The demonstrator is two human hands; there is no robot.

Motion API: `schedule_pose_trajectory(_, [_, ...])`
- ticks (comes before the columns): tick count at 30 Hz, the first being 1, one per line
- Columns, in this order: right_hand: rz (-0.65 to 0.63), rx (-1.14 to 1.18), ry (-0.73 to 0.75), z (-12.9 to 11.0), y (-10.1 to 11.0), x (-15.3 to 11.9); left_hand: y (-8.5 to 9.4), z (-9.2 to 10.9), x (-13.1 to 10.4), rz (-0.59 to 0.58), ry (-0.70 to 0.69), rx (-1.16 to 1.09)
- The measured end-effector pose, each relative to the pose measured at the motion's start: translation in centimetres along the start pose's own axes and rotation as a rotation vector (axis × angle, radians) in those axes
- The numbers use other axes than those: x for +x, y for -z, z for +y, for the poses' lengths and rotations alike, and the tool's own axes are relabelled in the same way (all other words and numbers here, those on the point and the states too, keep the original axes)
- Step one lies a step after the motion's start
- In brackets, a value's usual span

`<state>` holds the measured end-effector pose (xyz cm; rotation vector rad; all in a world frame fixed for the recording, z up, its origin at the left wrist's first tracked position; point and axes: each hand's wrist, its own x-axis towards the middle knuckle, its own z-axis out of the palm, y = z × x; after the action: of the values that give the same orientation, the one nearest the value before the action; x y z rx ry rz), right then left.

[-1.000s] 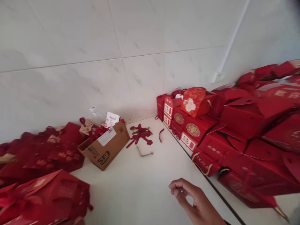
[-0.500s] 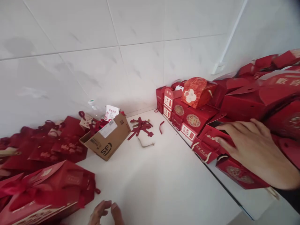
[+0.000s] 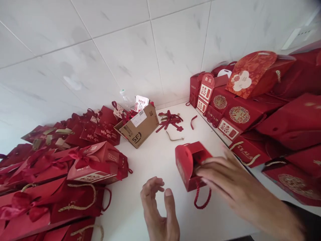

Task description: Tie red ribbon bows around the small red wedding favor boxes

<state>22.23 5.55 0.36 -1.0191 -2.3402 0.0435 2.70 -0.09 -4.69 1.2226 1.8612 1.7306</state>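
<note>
My right hand (image 3: 225, 184) grips a small red gift box (image 3: 184, 167) by its right side, its fingers at the top opening. The box tilts over the white table, and one rounded flap stands up. From its near side hangs a loop of dark red cord (image 3: 202, 199). Left of the box, my left hand (image 3: 160, 207) is held up with thumb and curled fingers apart and nothing between them. It does not touch the box.
Red gift boxes (image 3: 239, 113) are stacked at right, others with ribbon bows (image 3: 92, 160) at left. A tilted cardboard box (image 3: 140, 129) holds red items and cards. Beyond lie dark red ribbon pieces (image 3: 170, 119) and a beige cord (image 3: 174, 138). A tiled wall (image 3: 125, 60) stands behind.
My right hand has come away from the right-hand stack with a small red box, now over the table. My left hand has risen further into view, and the view has shifted.
</note>
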Motion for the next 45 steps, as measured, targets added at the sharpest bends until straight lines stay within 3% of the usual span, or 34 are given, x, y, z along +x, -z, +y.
schedule_pose_trajectory(4, [-0.052,0.172,0.074,-1.8,-3.3,-0.2,-0.2,1.7,0.4,-0.161,-0.037,0.131])
schedule_pose_trajectory(7, [-0.054,0.213,0.07,-2.4,-4.0,-0.8,-0.3,1.6,0.8,-0.223,-0.052,0.219])
schedule_pose_trajectory(13, [-0.02,0.165,-0.059,-2.7,-3.3,-0.5,-0.3,0.8,0.6,-0.174,0.077,0.058])
schedule_pose_trajectory(17, [-0.022,0.036,-0.149,-2.3,-3.2,-0.4,0.6,0.2,0.7,-0.234,0.098,0.076])
schedule_pose_trajectory(20, [0.002,-0.013,-0.232,-1.5,-3.0,-0.3,1.4,0.0,1.1,-0.286,0.045,0.172])
schedule_pose_trajectory(22, [-0.008,-0.038,-0.257,-1.0,-2.9,-0.3,1.6,0.1,1.5,-0.301,-0.07,0.285])
schedule_pose_trajectory(25, [-0.059,-0.061,-0.257,-0.3,-2.8,0.0,1.5,0.7,2.2,-0.322,-0.269,0.446])
schedule_pose_trajectory(27, [-0.08,-0.077,-0.24,0.0,-2.8,0.2,1.1,1.1,2.7,-0.359,-0.326,0.497])
schedule_pose_trajectory(33, [-0.168,-0.074,-0.095,0.1,-2.3,1.2,-0.1,1.8,4.4,-0.418,-0.253,0.438])
schedule_pose_trajectory(38, [-0.24,0.033,-0.129,0.2,-2.0,1.5,-0.5,2.0,5.4,-0.406,-0.157,0.357])
schedule_pose_trajectory(45, [-0.33,0.088,-0.18,0.0,-1.9,2.0,0.1,1.7,5.2,-0.488,-0.218,0.326])
